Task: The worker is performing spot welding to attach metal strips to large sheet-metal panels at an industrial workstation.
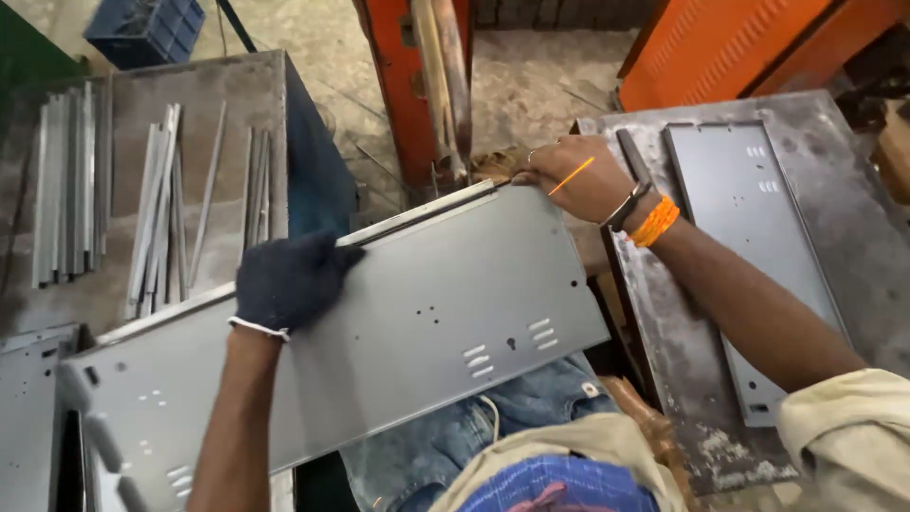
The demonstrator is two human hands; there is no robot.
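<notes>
As it lies slantwise across the lap, panel (379, 322): long axis runs between both hands. Left hand (289, 282), gloved, curled over its far edge mid-length; right hand (578, 175), bare, fingers closed on the far-right corner.

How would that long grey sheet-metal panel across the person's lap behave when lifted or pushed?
The sheet-metal panel probably stays fairly stiff: its far edge looks folded and it spans the lap without visible sag. It is likely awkward rather than heavy, since the gloved left hand and bare right hand grip it far apart. The smooth face may slide easily.
</notes>
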